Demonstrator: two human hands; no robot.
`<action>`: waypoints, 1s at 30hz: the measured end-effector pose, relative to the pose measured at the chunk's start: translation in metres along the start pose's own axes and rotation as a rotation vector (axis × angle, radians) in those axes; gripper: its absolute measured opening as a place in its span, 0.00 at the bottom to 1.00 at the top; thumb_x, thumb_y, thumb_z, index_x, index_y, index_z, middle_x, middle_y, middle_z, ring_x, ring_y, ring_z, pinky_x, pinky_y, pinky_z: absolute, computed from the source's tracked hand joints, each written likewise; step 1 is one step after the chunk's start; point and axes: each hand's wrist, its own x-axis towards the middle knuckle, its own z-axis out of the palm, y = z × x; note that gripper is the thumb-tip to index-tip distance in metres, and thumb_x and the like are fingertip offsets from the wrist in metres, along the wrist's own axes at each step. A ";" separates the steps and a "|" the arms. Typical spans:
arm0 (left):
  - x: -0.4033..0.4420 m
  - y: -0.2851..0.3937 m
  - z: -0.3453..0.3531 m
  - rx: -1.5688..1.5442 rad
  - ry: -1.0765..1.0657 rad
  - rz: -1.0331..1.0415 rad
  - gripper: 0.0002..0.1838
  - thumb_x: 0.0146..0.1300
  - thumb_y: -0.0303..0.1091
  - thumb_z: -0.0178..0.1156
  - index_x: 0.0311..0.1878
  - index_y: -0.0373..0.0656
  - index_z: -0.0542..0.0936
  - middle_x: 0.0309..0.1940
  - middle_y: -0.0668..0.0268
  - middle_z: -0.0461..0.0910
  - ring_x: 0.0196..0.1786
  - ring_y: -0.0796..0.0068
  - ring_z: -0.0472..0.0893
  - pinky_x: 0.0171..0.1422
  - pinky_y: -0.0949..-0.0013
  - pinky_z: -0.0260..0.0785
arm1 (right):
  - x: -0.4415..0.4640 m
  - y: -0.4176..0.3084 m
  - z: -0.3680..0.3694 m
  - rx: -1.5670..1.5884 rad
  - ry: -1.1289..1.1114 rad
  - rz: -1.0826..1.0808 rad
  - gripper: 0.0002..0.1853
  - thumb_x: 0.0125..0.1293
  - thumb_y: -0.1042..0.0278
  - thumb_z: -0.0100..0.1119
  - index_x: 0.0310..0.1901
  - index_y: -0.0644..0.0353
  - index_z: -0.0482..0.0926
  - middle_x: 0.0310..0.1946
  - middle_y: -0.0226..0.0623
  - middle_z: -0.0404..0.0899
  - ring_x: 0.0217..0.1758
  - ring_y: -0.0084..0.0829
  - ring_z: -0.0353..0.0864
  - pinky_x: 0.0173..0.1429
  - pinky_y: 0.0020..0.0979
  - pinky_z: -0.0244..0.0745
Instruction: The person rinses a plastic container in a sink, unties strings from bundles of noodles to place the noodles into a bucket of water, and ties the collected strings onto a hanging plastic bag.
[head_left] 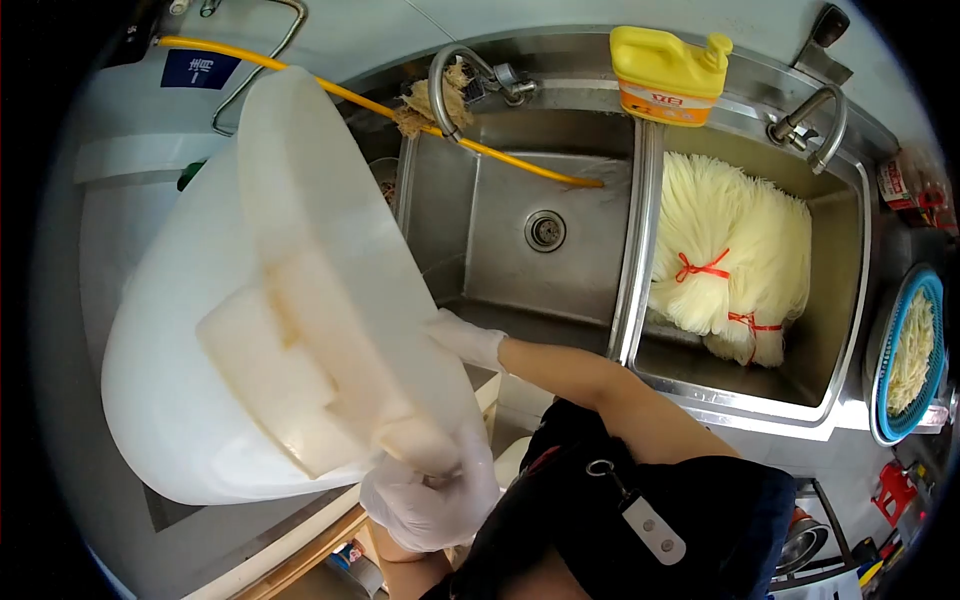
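A large white plastic tub, tilted and stained brownish along a ledge, fills the left side of the view. My left hand, in a whitish glove, is closed around the tub's lower edge. Higher up, my right hand, also gloved, grips the tub's right-hand edge, with its fingertips partly hidden. Just right of the tub is a steel sink basin, with a yellow hose lying over it.
Pale noodle bundles tied with red string lie in the right sink basin. Between the taps stands a yellow jug. A cleaver is at the back right. A blue basket holds pale strands at far right.
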 end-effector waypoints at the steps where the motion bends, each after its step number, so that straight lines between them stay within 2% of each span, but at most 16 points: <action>1: -0.002 0.002 -0.001 0.019 -0.008 -0.013 0.19 0.49 0.25 0.66 0.37 0.35 0.65 0.21 0.62 0.76 0.18 0.74 0.74 0.23 0.73 0.67 | -0.004 -0.001 0.003 0.000 0.005 -0.011 0.19 0.64 0.69 0.49 0.55 0.69 0.71 0.48 0.39 0.77 0.48 0.27 0.77 0.50 0.29 0.74; 3: -0.005 0.005 -0.001 0.056 -0.019 -0.034 0.18 0.49 0.25 0.66 0.38 0.35 0.66 0.22 0.61 0.76 0.19 0.74 0.75 0.23 0.73 0.67 | -0.017 -0.011 0.014 -0.466 0.141 -0.014 0.20 0.64 0.67 0.50 0.55 0.69 0.70 0.48 0.40 0.77 0.48 0.28 0.77 0.50 0.29 0.74; 6: -0.003 0.009 0.000 0.014 -0.012 -0.011 0.19 0.49 0.25 0.66 0.38 0.35 0.66 0.22 0.60 0.76 0.19 0.73 0.76 0.24 0.74 0.68 | -0.021 -0.008 0.012 -0.518 0.186 0.069 0.21 0.66 0.63 0.46 0.57 0.67 0.68 0.54 0.38 0.74 0.55 0.25 0.73 0.57 0.28 0.67; 12: -0.011 0.010 0.002 -0.022 -0.006 -0.051 0.18 0.50 0.23 0.65 0.39 0.33 0.65 0.24 0.58 0.77 0.22 0.74 0.77 0.26 0.74 0.69 | -0.015 0.004 -0.001 -0.583 0.350 0.152 0.24 0.61 0.58 0.52 0.53 0.68 0.72 0.45 0.40 0.78 0.46 0.30 0.77 0.48 0.32 0.73; 15: -0.014 0.012 0.003 -0.053 -0.009 -0.056 0.17 0.51 0.22 0.64 0.39 0.33 0.65 0.25 0.58 0.77 0.22 0.76 0.77 0.27 0.74 0.70 | -0.017 0.007 -0.003 -0.536 0.343 0.145 0.25 0.60 0.57 0.53 0.53 0.67 0.72 0.44 0.40 0.78 0.44 0.31 0.77 0.46 0.33 0.74; 18: -0.012 0.018 0.000 -0.049 -0.064 -0.064 0.17 0.51 0.22 0.65 0.39 0.34 0.66 0.25 0.59 0.77 0.22 0.77 0.75 0.25 0.75 0.68 | -0.020 0.006 0.000 -0.515 0.320 0.130 0.24 0.60 0.59 0.53 0.53 0.67 0.72 0.44 0.40 0.78 0.45 0.31 0.77 0.48 0.31 0.73; 21: -0.015 0.022 0.003 -0.027 -0.016 -0.189 0.16 0.45 0.21 0.67 0.34 0.38 0.68 0.17 0.63 0.75 0.17 0.70 0.75 0.24 0.73 0.68 | -0.028 0.005 0.007 -0.521 0.352 0.093 0.22 0.61 0.60 0.52 0.53 0.67 0.73 0.44 0.39 0.78 0.46 0.31 0.77 0.50 0.30 0.72; 24: -0.021 0.020 0.003 -0.039 0.088 -0.128 0.13 0.46 0.22 0.66 0.29 0.39 0.69 0.17 0.65 0.73 0.16 0.73 0.72 0.23 0.75 0.65 | -0.029 0.006 0.004 -0.570 0.333 0.133 0.20 0.62 0.62 0.52 0.51 0.66 0.75 0.43 0.39 0.79 0.46 0.31 0.77 0.53 0.29 0.70; 26: -0.020 0.027 -0.010 -0.012 0.199 -0.257 0.12 0.46 0.23 0.66 0.28 0.39 0.70 0.18 0.66 0.73 0.17 0.76 0.71 0.23 0.76 0.64 | -0.037 0.000 -0.008 -0.676 0.077 -0.042 0.18 0.62 0.62 0.51 0.49 0.66 0.76 0.41 0.38 0.80 0.45 0.30 0.77 0.51 0.29 0.71; 28: -0.025 0.019 -0.020 0.052 0.398 -0.302 0.11 0.47 0.24 0.64 0.27 0.40 0.69 0.20 0.67 0.73 0.19 0.80 0.68 0.24 0.76 0.62 | -0.046 -0.019 -0.013 -0.730 -0.023 -0.058 0.17 0.62 0.62 0.51 0.47 0.65 0.78 0.40 0.36 0.80 0.43 0.29 0.77 0.48 0.28 0.72; 29: -0.024 0.023 -0.029 0.414 0.509 -0.440 0.11 0.47 0.26 0.64 0.29 0.38 0.70 0.23 0.65 0.73 0.24 0.79 0.70 0.29 0.75 0.64 | -0.044 -0.037 -0.013 -0.734 0.011 0.009 0.17 0.62 0.62 0.52 0.46 0.65 0.78 0.39 0.35 0.80 0.42 0.28 0.77 0.47 0.28 0.72; 30: -0.029 0.011 -0.041 0.298 0.622 -0.480 0.12 0.49 0.28 0.62 0.33 0.35 0.71 0.28 0.64 0.73 0.29 0.76 0.71 0.35 0.72 0.67 | -0.042 -0.056 -0.008 -0.742 0.043 0.077 0.16 0.62 0.62 0.52 0.45 0.64 0.79 0.38 0.34 0.81 0.42 0.27 0.77 0.46 0.28 0.72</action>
